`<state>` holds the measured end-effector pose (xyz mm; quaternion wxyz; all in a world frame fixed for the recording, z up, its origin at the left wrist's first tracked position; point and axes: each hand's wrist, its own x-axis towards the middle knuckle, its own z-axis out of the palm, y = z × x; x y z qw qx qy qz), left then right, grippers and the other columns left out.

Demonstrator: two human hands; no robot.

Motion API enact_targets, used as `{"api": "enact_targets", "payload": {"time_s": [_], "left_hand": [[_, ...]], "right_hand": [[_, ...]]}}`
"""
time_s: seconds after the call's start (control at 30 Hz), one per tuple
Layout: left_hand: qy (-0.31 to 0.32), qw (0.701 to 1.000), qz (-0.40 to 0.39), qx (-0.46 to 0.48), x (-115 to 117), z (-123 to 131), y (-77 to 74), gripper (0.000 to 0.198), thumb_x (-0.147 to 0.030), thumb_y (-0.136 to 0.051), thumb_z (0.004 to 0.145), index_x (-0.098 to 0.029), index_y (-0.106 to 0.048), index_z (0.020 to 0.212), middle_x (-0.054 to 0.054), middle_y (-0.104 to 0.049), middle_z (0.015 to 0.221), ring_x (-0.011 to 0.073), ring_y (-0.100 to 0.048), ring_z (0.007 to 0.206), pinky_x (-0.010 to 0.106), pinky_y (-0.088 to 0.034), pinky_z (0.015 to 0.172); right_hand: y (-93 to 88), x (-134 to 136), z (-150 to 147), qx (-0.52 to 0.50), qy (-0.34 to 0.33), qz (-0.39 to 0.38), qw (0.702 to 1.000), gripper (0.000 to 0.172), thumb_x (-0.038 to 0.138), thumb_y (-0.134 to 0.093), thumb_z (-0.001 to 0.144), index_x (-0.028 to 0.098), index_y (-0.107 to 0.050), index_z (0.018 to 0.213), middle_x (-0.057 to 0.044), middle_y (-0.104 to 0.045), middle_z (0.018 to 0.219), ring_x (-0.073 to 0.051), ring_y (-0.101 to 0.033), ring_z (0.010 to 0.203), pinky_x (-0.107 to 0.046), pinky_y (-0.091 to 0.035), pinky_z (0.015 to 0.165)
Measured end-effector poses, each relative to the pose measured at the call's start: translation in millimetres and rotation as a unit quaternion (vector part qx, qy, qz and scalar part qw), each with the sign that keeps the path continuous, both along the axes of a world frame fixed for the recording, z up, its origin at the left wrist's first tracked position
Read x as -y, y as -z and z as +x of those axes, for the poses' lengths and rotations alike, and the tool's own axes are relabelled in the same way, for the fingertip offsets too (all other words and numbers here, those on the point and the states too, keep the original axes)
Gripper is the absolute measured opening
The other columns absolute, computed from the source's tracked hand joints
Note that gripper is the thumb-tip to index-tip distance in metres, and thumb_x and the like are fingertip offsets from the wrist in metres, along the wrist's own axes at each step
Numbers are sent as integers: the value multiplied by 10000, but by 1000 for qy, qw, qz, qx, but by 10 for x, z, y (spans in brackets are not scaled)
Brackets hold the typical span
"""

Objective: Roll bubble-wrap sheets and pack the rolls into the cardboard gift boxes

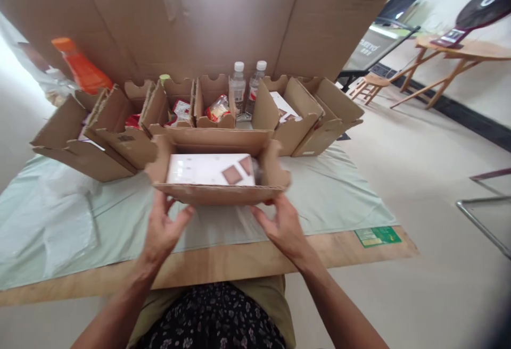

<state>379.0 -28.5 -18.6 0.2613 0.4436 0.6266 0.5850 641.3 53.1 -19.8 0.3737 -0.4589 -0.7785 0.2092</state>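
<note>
An open cardboard box point(223, 194) is gripped at its two lower corners, in front of a row of similar boxes. Inside it lies a white carton point(199, 169) with brown squares printed on it; a dark, blurred thing shows at the carton's right end. My left hand point(165, 226) holds the box's left side, thumb at the front and fingers hidden behind or under it. At the right corner, my right hand point(283, 226) grips in the same way. Whether the box touches the table cannot be made out.
Several cardboard boxes point(106, 163) with packets stand behind. Two clear bottles point(238, 88) are between them; an orange bottle point(85, 69) is at the back left. A plastic bag point(67, 226) lies left on the green cloth point(335, 194). A tall cardboard panel point(239, 19) closes the back.
</note>
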Motion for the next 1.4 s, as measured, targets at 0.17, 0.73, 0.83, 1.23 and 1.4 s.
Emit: {"api": "enact_targets", "payload": {"time_s": [0.17, 0.73, 0.83, 1.23, 1.4], "left_hand": [[83, 996, -43, -6, 81, 322, 80, 496, -279, -709, 847, -204, -601, 1325, 107, -675, 1314, 298, -610, 1286, 456, -467, 1141], [3, 1000, 9, 27, 92, 184, 9, 557, -278, -724, 867, -240, -548, 1394, 89, -635, 1374, 280, -558, 1350, 441, -433, 1171], [-14, 999, 23, 20, 39, 166, -14, 571, -266, -716, 866, -240, -531, 1405, 84, -629, 1374, 275, -560, 1343, 444, -420, 1178], [146, 989, 20, -30, -1309, 663, 131, 775, -290, -630, 872, -219, -336, 1585, 146, -413, 1637, 341, -412, 1485, 560, -339, 1232], [109, 992, 20, -64, -1479, 799, 354, 777, -383, -595, 930, -213, -262, 1610, 151, -205, 1730, 319, -152, 1613, 553, -154, 1306]], "right_hand": [[49, 321, 388, 48, 102, 46, 993, 251, 459, -653, 927, 216, -608, 882, -43, -666, 745, -230, -638, 676, -365, -534, 651], [52, 349, 29, 15, 57, 43, 997, 305, 415, -618, 939, 193, -632, 1148, -98, -700, 949, -284, -672, 903, -446, -576, 824], [34, 294, -8, 13, 45, 36, 998, 332, 436, -610, 936, 194, -636, 1161, -104, -710, 988, -279, -670, 900, -430, -573, 795], [385, 251, 469, -56, 207, -49, 976, 585, 525, -665, 893, 170, -561, 1346, -155, -692, 1172, -237, -687, 824, -425, -583, 733], [533, 187, 321, -40, 140, -5, 989, 650, 414, -640, 947, 198, -434, 1524, -180, -651, 1302, -287, -682, 1077, -456, -595, 838]]}}
